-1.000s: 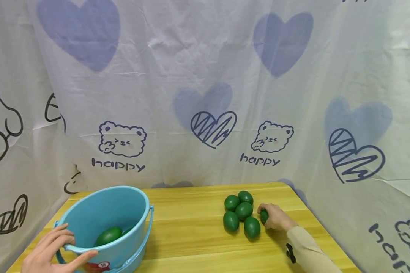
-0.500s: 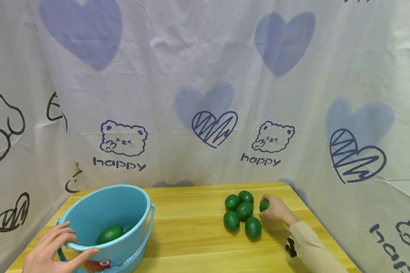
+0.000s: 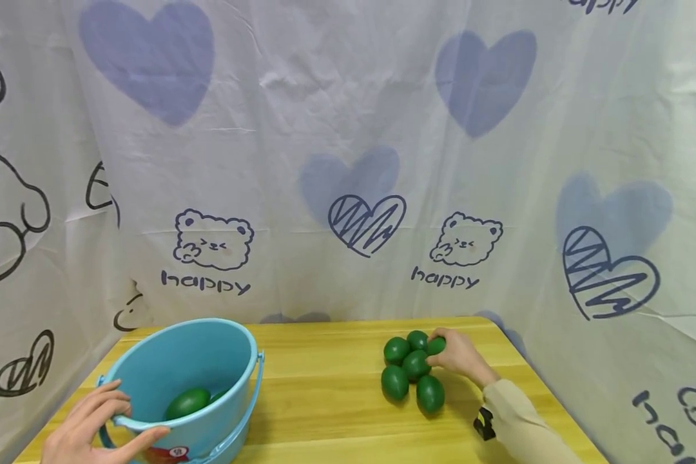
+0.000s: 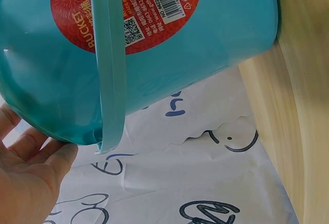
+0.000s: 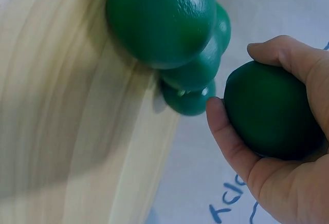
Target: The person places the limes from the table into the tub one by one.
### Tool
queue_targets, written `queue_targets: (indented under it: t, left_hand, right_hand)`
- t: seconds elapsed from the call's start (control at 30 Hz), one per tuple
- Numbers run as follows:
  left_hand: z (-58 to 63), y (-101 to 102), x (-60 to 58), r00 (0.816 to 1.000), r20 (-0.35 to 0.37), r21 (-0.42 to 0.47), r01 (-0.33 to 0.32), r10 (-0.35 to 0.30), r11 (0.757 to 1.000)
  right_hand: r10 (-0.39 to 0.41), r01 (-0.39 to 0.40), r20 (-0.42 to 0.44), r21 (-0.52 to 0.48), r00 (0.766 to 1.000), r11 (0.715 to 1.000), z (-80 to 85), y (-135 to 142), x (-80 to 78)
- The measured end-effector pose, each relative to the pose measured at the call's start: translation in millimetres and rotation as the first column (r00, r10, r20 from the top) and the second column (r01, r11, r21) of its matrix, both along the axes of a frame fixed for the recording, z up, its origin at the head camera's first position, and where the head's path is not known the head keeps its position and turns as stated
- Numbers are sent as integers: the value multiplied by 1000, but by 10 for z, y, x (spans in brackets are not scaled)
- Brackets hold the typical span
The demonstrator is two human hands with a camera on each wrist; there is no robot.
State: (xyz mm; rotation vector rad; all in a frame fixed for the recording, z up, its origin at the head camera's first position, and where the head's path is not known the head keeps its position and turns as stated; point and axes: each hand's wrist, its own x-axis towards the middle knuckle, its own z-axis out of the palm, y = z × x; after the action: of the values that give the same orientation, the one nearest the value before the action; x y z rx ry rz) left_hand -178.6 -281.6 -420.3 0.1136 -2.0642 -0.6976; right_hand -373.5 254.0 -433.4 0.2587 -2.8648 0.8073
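At the left in the head view stands a light blue bucket [image 3: 180,357], tilted a little. My left hand [image 3: 89,425] grips its rim, fingers over the edge and thumb along the outside. Inside lie a large green lime [image 3: 187,403] and part of another. My right hand [image 3: 459,357] holds a lime [image 5: 270,111] between thumb and fingers. In the right wrist view this lime is raised off the wooden table. Several smooth limes [image 3: 395,382] sit clustered on the table just left of that hand.
The wooden table [image 3: 313,412] spans between bucket and limes. A white cloth [image 3: 348,96] with hearts and bears hangs behind and on both sides. The bucket's handle [image 4: 110,64] hangs down its outside.
My right hand has lifted the lime and moved it left, above the edge of the cluster. My left hand keeps its hold on the bucket rim. The head view has shifted slightly.
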Motion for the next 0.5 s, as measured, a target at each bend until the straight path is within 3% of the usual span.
queue_targets:
  t: [0.5]
  left_hand:
    - [-20,-20,18,998,-27,-14,50,-50,999]
  right_hand:
    - [84,-84,-5,-16,996,996,117,-501,94]
